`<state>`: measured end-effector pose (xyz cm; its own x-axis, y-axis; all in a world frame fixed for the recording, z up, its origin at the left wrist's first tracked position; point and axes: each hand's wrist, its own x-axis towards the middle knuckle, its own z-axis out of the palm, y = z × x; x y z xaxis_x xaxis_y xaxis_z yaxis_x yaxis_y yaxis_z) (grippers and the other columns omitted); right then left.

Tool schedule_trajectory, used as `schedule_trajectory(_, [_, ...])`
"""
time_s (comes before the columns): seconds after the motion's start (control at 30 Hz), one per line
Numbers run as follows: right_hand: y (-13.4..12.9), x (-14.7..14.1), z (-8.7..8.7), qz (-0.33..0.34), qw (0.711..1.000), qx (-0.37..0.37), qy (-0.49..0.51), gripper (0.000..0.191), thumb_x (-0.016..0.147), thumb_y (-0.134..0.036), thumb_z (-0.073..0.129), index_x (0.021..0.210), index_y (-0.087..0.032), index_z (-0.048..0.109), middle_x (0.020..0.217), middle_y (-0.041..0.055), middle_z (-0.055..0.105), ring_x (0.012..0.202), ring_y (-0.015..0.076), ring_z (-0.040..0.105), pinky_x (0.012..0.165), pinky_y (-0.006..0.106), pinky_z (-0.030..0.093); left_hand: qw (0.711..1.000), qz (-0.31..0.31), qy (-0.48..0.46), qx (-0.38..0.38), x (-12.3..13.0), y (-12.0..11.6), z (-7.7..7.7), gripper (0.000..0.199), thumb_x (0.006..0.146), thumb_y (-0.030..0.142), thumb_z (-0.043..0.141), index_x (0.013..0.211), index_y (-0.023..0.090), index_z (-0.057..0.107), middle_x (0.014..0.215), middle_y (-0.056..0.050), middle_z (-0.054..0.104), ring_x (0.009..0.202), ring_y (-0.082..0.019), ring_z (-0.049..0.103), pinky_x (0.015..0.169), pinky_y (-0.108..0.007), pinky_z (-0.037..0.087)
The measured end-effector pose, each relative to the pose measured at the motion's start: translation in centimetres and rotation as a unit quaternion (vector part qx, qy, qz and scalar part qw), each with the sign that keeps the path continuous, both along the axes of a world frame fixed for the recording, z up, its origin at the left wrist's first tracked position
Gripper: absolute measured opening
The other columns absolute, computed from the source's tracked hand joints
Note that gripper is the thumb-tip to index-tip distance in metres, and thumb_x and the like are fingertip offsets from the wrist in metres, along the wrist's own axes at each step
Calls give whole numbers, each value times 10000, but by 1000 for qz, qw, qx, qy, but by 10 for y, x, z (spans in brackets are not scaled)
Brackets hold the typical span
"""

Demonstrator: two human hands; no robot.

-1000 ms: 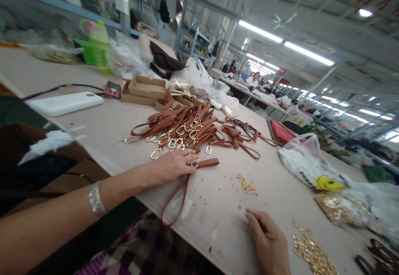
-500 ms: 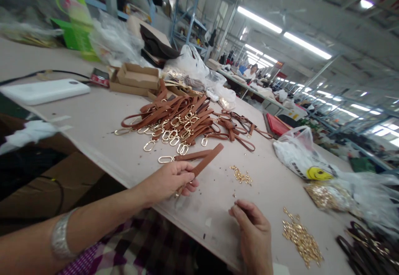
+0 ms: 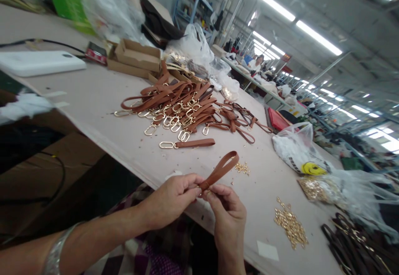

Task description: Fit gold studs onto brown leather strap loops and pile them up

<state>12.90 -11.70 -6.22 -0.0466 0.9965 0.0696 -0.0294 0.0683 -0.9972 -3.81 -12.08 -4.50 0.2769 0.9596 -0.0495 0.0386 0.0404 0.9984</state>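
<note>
While pinching a looped brown strap [image 3: 213, 178] with the left hand [image 3: 177, 198], pinched the same stretch with the right hand [image 3: 229, 212], close alongside. Held it tilted up and away over the table [image 3: 258, 192]. Saw a second strap [image 3: 196, 143] lying flat farther off, just short of the strap pile [image 3: 179, 90]. Noted gold bits [image 3: 242, 168] just past the held strap's tip, plus a larger gold heap [image 3: 291, 227] to the right, near some dark straps [image 3: 352, 246].

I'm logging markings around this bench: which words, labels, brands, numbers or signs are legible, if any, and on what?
No text is legible.
Smiley-face plastic bag: dark lettering, too blurred and crumpled to read.
Red sign in the background: too small to read.
</note>
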Motion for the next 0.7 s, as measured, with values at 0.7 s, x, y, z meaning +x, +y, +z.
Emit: schedule_trajectory(0.7, [-17,-4,-6,-34,999,23,-30,89,806,-235,685,891,-218,663,824,-28,667,781,134,610,728,251,495,933,79,231,264,4,-18,-37,309,961,272,443,1182,256,659,1085,-7,770,943,-174,738,801,-195,552])
